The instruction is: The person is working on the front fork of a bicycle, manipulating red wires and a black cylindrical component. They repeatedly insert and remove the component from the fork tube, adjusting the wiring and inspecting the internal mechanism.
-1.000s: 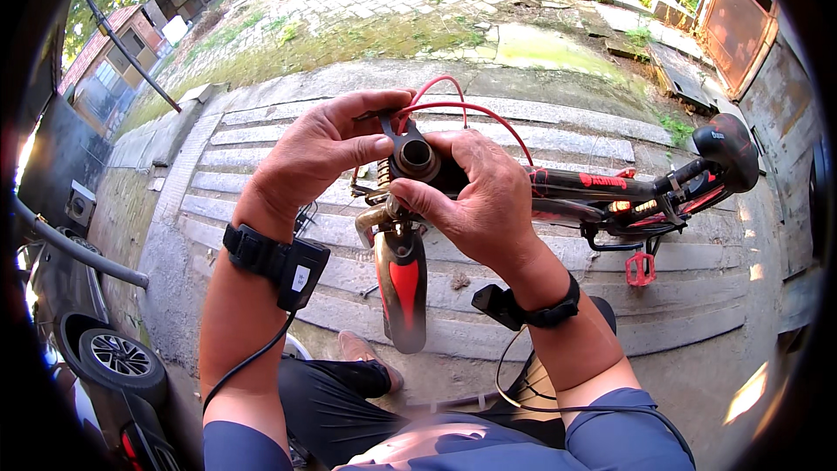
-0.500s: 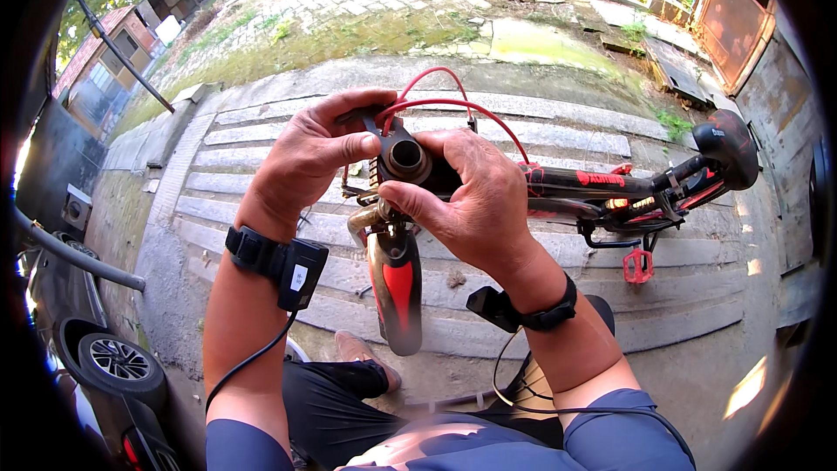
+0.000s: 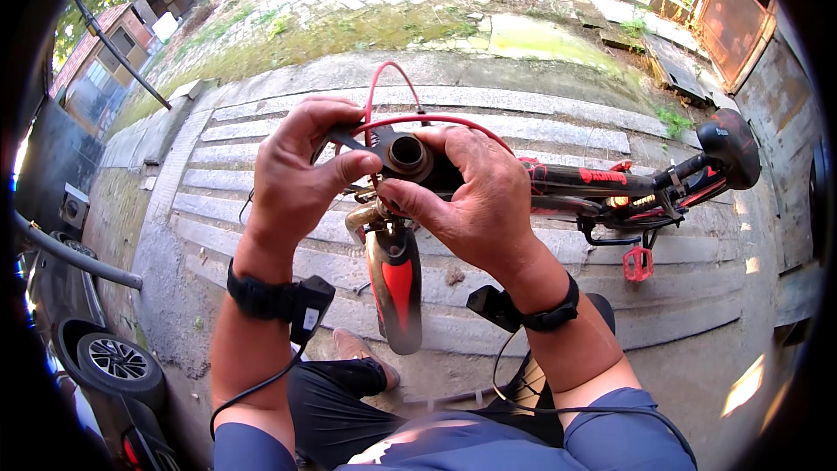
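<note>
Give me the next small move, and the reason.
Probably turn the dark plate slightly with the left hand, minding the red cables, while the right hand steadies the tube: the left pinches the plate's outer end, the right curls around the tube, and the cables arch nearby.

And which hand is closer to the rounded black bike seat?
The right hand. It's left of the seat in the picture, and the left hand is even farther left.
</note>
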`<act>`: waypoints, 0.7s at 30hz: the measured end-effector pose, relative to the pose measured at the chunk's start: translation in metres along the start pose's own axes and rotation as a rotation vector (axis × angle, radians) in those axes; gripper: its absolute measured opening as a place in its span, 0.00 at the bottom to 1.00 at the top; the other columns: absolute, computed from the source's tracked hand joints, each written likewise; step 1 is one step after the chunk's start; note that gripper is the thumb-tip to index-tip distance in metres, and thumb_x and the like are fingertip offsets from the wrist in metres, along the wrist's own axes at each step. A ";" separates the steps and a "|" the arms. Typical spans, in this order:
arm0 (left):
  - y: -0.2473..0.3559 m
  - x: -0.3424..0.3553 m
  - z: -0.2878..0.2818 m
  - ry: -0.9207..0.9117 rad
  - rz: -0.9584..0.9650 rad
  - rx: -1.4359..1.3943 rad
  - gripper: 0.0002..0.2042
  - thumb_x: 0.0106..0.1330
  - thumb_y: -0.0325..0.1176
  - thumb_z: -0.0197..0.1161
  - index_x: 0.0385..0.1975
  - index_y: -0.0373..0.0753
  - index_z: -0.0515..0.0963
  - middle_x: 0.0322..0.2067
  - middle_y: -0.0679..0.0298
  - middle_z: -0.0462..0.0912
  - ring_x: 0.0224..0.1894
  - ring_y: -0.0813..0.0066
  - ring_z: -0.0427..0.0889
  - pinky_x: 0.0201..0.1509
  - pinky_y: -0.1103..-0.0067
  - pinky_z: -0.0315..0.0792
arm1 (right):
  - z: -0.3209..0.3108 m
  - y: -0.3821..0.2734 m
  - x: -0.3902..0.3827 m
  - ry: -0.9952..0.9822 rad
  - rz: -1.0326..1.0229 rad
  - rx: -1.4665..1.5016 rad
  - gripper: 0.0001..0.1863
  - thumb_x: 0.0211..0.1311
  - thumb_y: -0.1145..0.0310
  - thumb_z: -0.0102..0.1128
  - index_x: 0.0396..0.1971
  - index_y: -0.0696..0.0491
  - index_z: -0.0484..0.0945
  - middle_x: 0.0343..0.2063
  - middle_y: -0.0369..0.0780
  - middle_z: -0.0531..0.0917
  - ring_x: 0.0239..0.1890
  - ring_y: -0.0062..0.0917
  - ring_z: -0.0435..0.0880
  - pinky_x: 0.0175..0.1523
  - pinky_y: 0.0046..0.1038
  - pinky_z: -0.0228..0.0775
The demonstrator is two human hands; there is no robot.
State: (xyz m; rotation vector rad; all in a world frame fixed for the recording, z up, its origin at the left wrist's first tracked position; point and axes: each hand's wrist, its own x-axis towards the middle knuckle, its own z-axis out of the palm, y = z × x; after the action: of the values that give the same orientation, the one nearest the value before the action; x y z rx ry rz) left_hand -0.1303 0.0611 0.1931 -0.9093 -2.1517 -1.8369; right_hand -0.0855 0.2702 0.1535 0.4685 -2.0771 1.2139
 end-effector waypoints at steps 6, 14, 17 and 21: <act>0.015 -0.028 0.022 0.259 0.170 0.449 0.21 0.52 0.34 0.85 0.42 0.35 0.82 0.41 0.62 0.80 0.41 0.75 0.78 0.46 0.79 0.75 | -0.003 0.001 0.000 -0.019 -0.031 -0.053 0.27 0.52 0.44 0.77 0.43 0.49 0.85 0.34 0.40 0.87 0.35 0.37 0.88 0.40 0.37 0.79; 0.042 -0.049 0.024 0.141 0.172 0.703 0.17 0.64 0.22 0.67 0.53 0.31 0.77 0.51 0.59 0.77 0.50 0.73 0.78 0.59 0.77 0.74 | -0.004 0.004 0.002 0.020 -0.134 -0.029 0.27 0.56 0.47 0.75 0.47 0.52 0.85 0.37 0.43 0.87 0.40 0.40 0.88 0.44 0.38 0.79; 0.040 -0.039 0.011 0.073 0.186 0.744 0.18 0.64 0.24 0.69 0.54 0.30 0.78 0.52 0.57 0.79 0.51 0.72 0.79 0.59 0.76 0.74 | -0.005 0.004 0.001 0.001 -0.111 -0.020 0.27 0.56 0.47 0.75 0.47 0.53 0.85 0.38 0.44 0.87 0.40 0.41 0.88 0.46 0.38 0.78; 0.019 -0.023 -0.004 0.122 0.108 0.424 0.20 0.62 0.28 0.76 0.54 0.33 0.81 0.52 0.56 0.85 0.51 0.73 0.83 0.53 0.77 0.76 | -0.011 -0.002 0.000 -0.074 -0.045 -0.013 0.27 0.55 0.48 0.76 0.47 0.53 0.85 0.38 0.44 0.88 0.41 0.40 0.88 0.46 0.38 0.79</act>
State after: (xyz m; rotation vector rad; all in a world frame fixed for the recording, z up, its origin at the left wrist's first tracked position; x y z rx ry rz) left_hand -0.1026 0.0501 0.1980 -0.7743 -2.2395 -1.2760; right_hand -0.0805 0.2783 0.1588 0.5590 -2.1234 1.1719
